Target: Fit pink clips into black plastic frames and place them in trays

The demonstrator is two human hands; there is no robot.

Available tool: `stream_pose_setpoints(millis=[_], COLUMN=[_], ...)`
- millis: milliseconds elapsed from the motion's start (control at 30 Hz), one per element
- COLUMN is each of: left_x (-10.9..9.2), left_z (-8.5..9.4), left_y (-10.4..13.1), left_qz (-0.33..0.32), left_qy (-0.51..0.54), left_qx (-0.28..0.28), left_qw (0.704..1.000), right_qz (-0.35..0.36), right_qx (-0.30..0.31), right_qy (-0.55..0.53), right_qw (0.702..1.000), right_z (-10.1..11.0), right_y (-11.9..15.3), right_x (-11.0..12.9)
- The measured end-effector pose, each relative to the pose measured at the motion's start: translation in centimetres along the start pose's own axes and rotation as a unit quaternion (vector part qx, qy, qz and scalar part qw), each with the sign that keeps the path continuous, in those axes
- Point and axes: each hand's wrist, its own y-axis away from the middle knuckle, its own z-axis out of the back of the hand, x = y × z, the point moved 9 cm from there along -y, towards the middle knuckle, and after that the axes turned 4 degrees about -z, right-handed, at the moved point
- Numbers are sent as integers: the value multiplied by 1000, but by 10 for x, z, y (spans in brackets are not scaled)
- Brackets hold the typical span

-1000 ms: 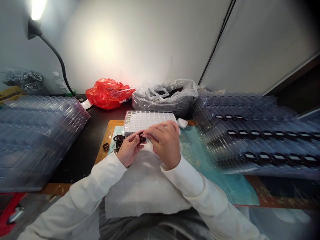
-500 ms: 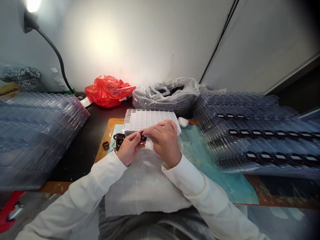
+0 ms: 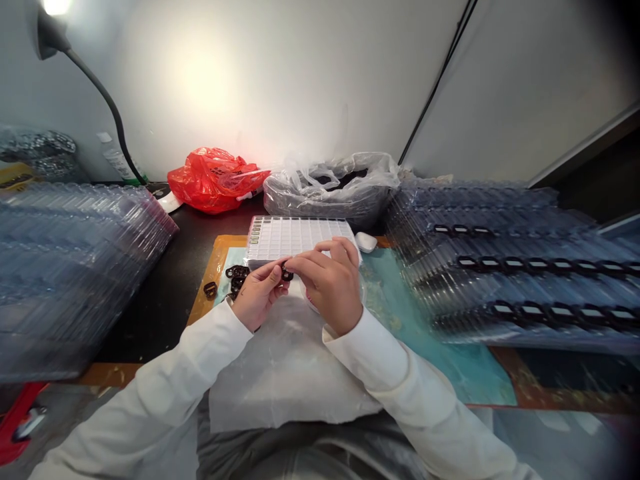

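My left hand (image 3: 260,295) pinches a small black frame-like part (image 3: 287,273) between thumb and fingers, above the middle of the work area. From the other side, the thumb and forefinger of my right hand (image 3: 331,283) close on the same part; whether they hold anything smaller is hidden. Beside my left hand lies a small heap of similar black parts (image 3: 238,275), with a single black part (image 3: 210,289) apart to its left. Just beyond both hands sits a white gridded tray (image 3: 295,237), a few small pieces in its left column. A round, clear-rimmed item is partly hidden under my right hand.
Stacked clear plastic trays stand left (image 3: 75,267) and right (image 3: 480,213), the right ones holding rows of black parts. Behind are a red plastic bag (image 3: 213,180), a clear bag (image 3: 325,197) and a white case (image 3: 367,242). A lamp (image 3: 100,87) rises at left.
Both hands stay together on the black part, which shows slightly more between the fingertips. The whole view has shifted a little.
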Motion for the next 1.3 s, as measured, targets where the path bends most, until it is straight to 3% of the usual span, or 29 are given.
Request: stream_pose_setpoints(millis=[600,733,867,1000,1300], left_x=[-5,-5,-4,-3,-2], left_z=[9,10,8,5,4], left_y=[-5,-6,-5,-3,-3], left_qz=[-13,-23,-32,-34,-17], left_qy=[67,46,2,-17,-13], left_qx=[-36,-31,1,23,9], left_qw=[997,998,999,999,1000], right_qz=[90,45,-21,-39,44], right_qx=[69,74,40,34,29], right_qy=[24,-10,-54,-48,-2], right_qw=[993,996,997,998,999], right_z=[-13,-12,-6,-4,-2], right_y=[4,2,-1,-1,0], right_x=[18,10,-5,-11,3])
